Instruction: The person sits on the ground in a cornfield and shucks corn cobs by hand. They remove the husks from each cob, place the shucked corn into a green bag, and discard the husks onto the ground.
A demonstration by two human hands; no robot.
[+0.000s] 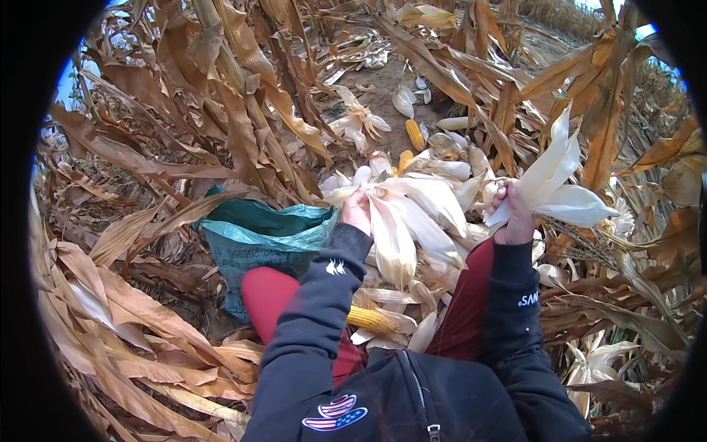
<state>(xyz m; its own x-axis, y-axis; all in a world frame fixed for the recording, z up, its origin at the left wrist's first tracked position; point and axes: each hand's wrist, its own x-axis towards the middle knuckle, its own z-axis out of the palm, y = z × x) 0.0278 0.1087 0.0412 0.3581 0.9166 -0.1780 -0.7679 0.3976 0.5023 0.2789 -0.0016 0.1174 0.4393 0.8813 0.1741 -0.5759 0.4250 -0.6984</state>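
Note:
My left hand (pixel 356 211) is closed at the edge of a fan of pale corn husks (pixel 411 212), which spread to the right and down from it. Whether an ear lies inside its grip is hidden. My right hand (pixel 515 212), farther to the right, grips a bunch of whitish husk leaves (pixel 558 177) that points up and outward. Beyond the hands lies a heap of husks and husked ears (pixel 442 168), with a bare yellow corn ear (pixel 415 135) behind it. Another yellow corn cob (pixel 373 319) rests between my legs, husk at one end.
A green woven plastic sack (pixel 265 237) stands with its mouth open, left of my left hand, and bears writing. Dry corn stalks (pixel 237 83) lean in at the upper left, more leaves (pixel 605 110) on the right. Dry leaves (pixel 149 331) cover the ground at lower left.

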